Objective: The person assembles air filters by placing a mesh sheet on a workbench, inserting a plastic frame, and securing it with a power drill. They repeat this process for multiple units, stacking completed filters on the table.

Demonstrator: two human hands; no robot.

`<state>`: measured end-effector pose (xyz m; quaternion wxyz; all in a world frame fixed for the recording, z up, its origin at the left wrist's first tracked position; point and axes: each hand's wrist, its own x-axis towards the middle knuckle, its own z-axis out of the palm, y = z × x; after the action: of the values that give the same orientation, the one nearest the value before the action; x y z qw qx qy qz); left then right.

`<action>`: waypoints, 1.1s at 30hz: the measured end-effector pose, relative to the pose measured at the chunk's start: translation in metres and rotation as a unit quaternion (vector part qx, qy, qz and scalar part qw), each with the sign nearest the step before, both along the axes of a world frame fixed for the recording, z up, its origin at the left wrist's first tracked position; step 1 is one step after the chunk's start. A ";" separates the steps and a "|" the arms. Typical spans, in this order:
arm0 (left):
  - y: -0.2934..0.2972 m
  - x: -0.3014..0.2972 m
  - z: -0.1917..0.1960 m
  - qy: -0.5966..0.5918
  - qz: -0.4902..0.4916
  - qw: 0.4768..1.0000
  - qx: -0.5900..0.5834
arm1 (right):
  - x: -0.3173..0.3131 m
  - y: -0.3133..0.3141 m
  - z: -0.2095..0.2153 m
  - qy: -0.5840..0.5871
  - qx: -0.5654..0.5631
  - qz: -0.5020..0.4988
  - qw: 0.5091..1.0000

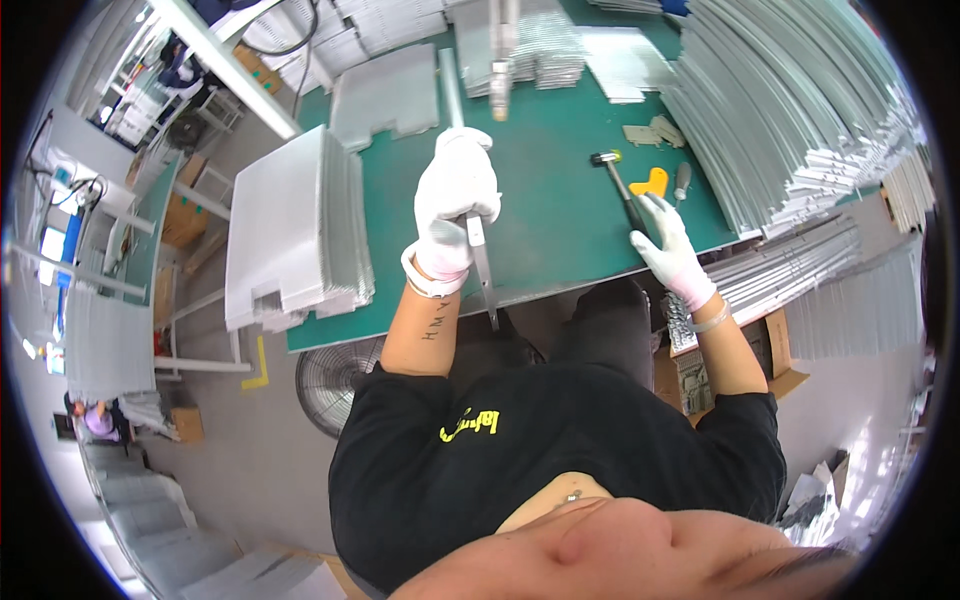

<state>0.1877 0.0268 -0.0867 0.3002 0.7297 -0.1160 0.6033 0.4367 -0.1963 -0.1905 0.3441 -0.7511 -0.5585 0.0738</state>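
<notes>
Left hand (456,205), white-gloved, is stretched far forward with the forearm bare and nearly straight, fingers curled shut in a firm fist-like grip, a white band at the wrist. Right hand (668,245), gloved too, sits nearer and off to the right, elbow bent outward, fingers closing loosely, palm down.
</notes>
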 end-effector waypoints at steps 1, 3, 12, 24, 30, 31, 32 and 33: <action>-0.002 -0.007 0.004 -0.022 -0.065 0.997 -0.046 | -0.005 0.004 -0.002 0.012 0.029 -0.003 1.000; -0.007 -0.013 0.007 -0.083 -0.252 0.954 -0.140 | -0.008 0.013 -0.016 0.074 0.073 -0.014 0.994; -0.012 0.003 0.007 -0.131 -0.560 0.800 -0.171 | -0.001 0.008 -0.026 0.347 0.171 -0.023 0.922; -0.033 -0.001 0.006 -0.151 -0.492 0.759 -0.399 | -0.006 -0.067 0.002 0.365 0.275 -0.093 0.885; 0.000 -0.103 -0.027 -0.023 -0.085 0.939 -0.334 | 0.009 -0.134 0.129 0.167 0.487 -0.328 0.792; 0.002 -0.126 -0.031 0.036 0.107 0.954 -0.279 | 0.005 -0.134 0.164 0.153 0.511 -0.397 0.747; 0.010 -0.152 -0.031 0.139 0.275 0.923 -0.232 | 0.014 -0.142 0.191 0.094 0.529 -0.384 0.751; 0.019 -0.177 -0.027 0.236 0.434 0.852 -0.175 | 0.022 -0.149 0.222 0.074 0.532 -0.348 0.769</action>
<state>0.0102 0.0457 -0.1140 0.1492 0.7616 0.3941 0.4924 0.4586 -0.3454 0.0312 0.7308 -0.5833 -0.1816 -0.3046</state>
